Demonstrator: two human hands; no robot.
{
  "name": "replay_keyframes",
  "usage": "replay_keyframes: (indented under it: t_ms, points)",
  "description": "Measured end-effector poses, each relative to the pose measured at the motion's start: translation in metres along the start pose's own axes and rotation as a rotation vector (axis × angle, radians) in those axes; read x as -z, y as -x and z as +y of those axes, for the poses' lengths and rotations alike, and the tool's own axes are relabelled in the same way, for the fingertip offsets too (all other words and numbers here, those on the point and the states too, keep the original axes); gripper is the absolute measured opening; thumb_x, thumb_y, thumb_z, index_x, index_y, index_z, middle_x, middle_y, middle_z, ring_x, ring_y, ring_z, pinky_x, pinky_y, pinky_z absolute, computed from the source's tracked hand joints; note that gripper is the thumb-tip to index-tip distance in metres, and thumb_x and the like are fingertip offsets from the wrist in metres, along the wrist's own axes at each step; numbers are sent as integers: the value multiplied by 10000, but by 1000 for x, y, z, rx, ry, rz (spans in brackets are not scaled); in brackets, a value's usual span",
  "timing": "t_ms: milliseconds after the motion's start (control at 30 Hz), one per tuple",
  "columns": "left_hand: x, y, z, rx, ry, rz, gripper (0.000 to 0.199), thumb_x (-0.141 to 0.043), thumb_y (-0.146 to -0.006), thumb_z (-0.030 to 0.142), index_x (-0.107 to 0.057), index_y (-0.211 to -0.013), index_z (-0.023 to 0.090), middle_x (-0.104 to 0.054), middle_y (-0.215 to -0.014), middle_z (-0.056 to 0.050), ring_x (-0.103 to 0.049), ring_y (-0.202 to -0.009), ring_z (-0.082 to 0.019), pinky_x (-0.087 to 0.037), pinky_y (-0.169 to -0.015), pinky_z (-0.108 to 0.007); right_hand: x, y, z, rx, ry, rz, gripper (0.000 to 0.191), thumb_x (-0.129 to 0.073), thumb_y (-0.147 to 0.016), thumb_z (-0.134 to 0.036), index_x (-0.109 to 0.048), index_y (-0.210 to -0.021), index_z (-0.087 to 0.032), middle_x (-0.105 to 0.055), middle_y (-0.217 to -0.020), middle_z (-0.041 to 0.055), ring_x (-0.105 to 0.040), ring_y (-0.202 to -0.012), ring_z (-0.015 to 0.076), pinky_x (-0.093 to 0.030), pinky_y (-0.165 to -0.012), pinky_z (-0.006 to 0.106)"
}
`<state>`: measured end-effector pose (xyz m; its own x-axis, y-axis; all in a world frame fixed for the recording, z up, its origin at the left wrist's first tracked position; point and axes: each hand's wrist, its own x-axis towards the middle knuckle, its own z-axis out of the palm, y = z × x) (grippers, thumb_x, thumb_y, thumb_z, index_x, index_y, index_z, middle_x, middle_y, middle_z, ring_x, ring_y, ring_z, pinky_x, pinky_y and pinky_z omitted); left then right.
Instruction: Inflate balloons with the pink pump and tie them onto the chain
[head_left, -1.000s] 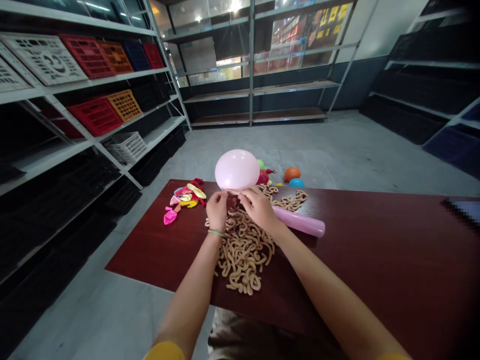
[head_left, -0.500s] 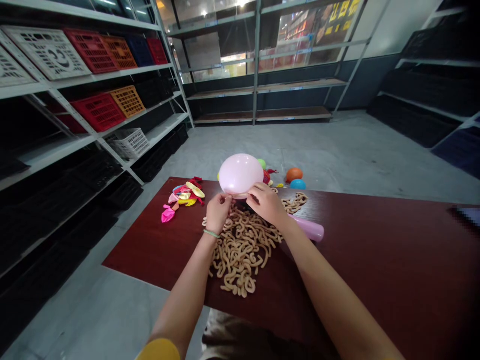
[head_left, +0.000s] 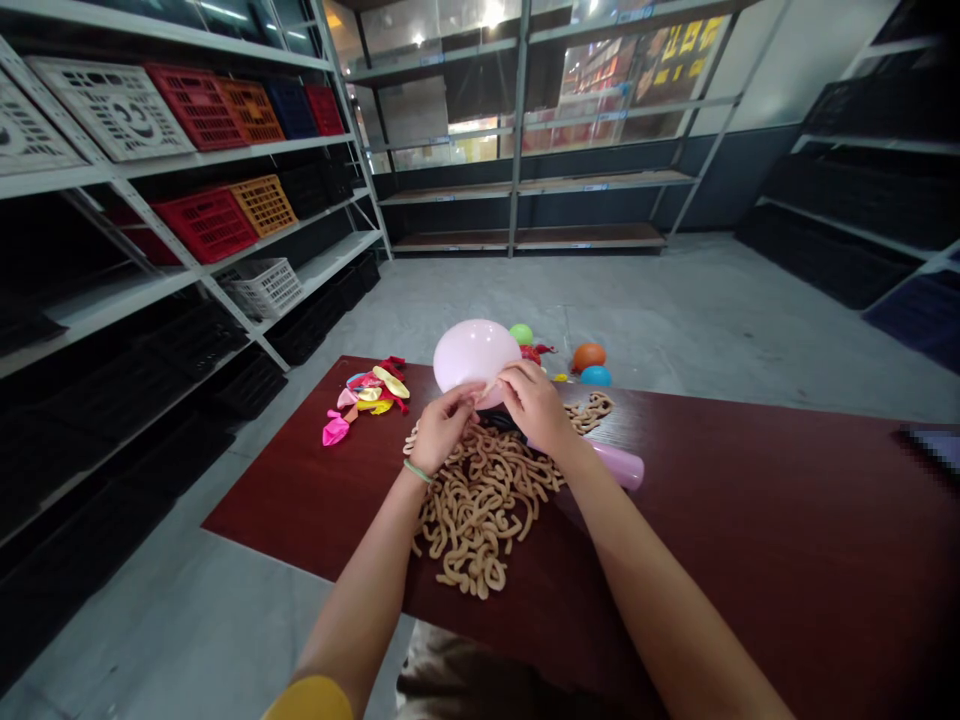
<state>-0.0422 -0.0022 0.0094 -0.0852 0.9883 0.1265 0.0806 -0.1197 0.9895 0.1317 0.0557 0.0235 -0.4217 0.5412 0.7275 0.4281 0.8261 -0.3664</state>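
An inflated pale pink balloon [head_left: 475, 354] is held by its neck above the far edge of the table. My left hand [head_left: 444, 425] pinches the neck from the left, with a green band at the wrist. From the right, my right hand [head_left: 534, 402] pinches the same neck, its fingertips close to the left ones. Under both hands spreads a heap of tan, curled, rope-like pieces [head_left: 480, 510]. A pinkish-purple cylinder [head_left: 619, 466], probably a pump, lies beneath my right forearm, its left part hidden. Something black shows between the hands and the heap.
Several uninflated balloons [head_left: 369, 392] lie at the left of the dark red table [head_left: 750, 490]. Beyond its far edge are an orange balloon [head_left: 589, 356], a blue balloon [head_left: 596, 376] and a green balloon [head_left: 521, 334]. Shelves with crates [head_left: 206, 225] stand at the left.
The balloon has tipped and shifted slightly left and down in view. My fingers have drawn closer together at its neck, and my left hand has turned.
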Motion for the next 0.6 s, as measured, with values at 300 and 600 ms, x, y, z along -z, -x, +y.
replay_keyframes:
  t_ms: [300,600]
  points:
    - [1,-1,5,100,132,-33,319,-679,-796,407,-666,-980,147,-626,-698,-2,-543,-509,-79,-412,-454,-181,2,-1,-5,58,76,-46,222,-400,-956,-142,-592,-1036,-218,-575,-1092,97,-525,-1054,234,-442,-960,401]
    - [4,-2,2,184,124,-109,309,-701,-763,426,-630,-882,150,-644,-691,4,-590,-537,-93,-464,-513,-197,8,-5,-4,-39,-66,-93,165,-397,-961,-166,-549,-939,-226,-578,-952,65,-534,-938,217,-440,-852,376]
